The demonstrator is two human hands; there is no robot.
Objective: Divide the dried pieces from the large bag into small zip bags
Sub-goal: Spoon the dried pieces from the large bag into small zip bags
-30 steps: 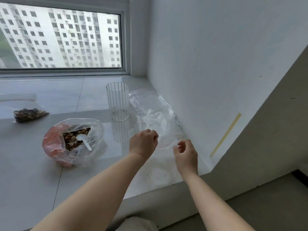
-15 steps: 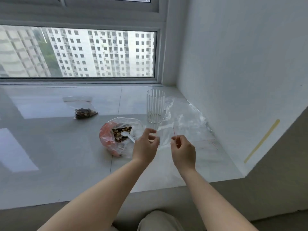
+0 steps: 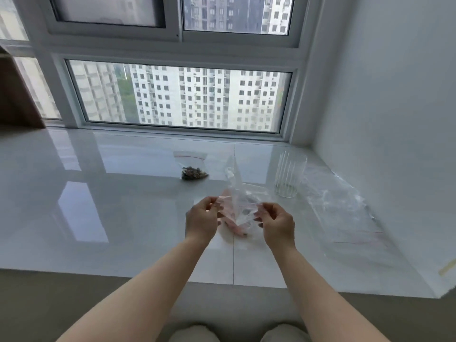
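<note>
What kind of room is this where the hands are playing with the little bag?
Probably a flat high up in a city. A wide glossy window ledge runs under a big window, and tall apartment blocks fill the view outside. Both hands hold a small clear zip bag above the ledge.

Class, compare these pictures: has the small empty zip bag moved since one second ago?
Yes. The small empty zip bag, earlier lying flat right of the ribbed glass, is now held up left of it by both hands.
</note>
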